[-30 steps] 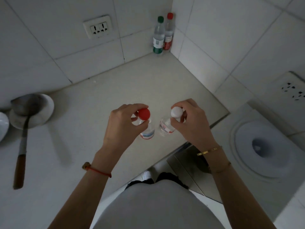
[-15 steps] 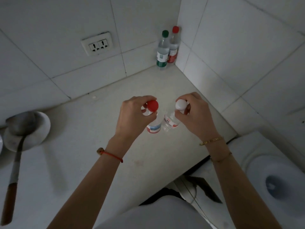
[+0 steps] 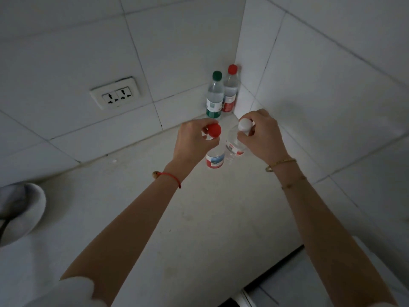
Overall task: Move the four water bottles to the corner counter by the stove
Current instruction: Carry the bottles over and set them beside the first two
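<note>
You have four bottles: a green-capped bottle (image 3: 214,96) and a red-capped bottle (image 3: 230,89) at upper centre, a red-capped held bottle (image 3: 214,159) and a white-capped bottle (image 3: 234,147) at centre; two hands; one socket (image 3: 115,93), upper left; one dish (image 3: 21,212), left edge.

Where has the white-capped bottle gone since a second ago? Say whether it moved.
Yes. The white-capped bottle in the right hand moved toward the corner bottles.

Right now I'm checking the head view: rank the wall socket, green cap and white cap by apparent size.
1. wall socket
2. white cap, though nearer the camera
3. green cap
</note>
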A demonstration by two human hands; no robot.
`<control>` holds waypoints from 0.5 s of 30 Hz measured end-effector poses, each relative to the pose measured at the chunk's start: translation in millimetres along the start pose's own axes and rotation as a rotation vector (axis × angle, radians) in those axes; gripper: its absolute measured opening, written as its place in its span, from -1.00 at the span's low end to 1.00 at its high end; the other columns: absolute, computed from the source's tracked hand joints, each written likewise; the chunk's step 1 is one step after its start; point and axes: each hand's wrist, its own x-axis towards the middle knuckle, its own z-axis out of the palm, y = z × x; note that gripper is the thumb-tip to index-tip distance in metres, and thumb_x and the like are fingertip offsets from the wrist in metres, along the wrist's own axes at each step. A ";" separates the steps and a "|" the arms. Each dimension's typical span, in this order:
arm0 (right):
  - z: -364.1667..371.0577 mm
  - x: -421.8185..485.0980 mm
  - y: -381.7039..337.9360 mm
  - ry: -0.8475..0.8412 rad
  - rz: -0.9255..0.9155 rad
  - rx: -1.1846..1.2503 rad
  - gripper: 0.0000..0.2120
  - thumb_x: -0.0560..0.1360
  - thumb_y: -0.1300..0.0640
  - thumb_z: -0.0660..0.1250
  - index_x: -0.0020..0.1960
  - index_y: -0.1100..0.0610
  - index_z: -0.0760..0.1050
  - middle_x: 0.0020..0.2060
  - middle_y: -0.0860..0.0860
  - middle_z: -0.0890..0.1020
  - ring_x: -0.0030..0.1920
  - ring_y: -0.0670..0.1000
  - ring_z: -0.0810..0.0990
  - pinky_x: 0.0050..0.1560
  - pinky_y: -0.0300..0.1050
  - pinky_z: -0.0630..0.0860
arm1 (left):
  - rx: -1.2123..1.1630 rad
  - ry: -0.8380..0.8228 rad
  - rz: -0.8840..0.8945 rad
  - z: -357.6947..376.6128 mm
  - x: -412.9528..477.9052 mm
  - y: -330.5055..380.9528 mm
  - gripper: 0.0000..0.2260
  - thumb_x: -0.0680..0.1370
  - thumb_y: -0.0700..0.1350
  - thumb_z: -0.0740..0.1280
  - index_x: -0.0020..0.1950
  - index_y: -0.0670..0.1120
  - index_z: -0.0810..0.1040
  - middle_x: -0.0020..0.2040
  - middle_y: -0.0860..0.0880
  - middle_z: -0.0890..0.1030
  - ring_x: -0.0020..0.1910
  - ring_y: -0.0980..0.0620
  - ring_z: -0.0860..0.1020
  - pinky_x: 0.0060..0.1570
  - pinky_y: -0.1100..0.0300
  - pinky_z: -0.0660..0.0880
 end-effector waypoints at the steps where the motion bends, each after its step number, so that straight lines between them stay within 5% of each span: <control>1: 2.1 13.2 5.1 -0.008 -0.004 -0.013 -0.72 0.36 0.23 0.44 0.04 0.23 0.53 -0.02 0.15 0.54 -0.14 0.00 0.48 -0.07 -0.22 0.36 | 0.008 -0.004 -0.002 5.7 12.7 -1.2 -0.65 0.36 -0.20 0.52 0.13 -0.10 0.64 -0.01 -0.04 0.69 -0.10 0.06 0.60 -0.03 0.14 0.62; 15: 28.3 148.4 59.3 -0.116 0.047 -0.132 -0.70 0.41 0.30 0.36 0.13 0.28 0.47 0.07 0.25 0.50 0.03 0.22 0.52 0.03 -0.06 0.42 | 0.008 -0.042 -0.073 59.9 143.4 -33.0 -0.70 0.36 -0.23 0.50 0.08 -0.08 0.67 -0.06 -0.04 0.71 -0.13 0.08 0.61 0.06 0.22 0.55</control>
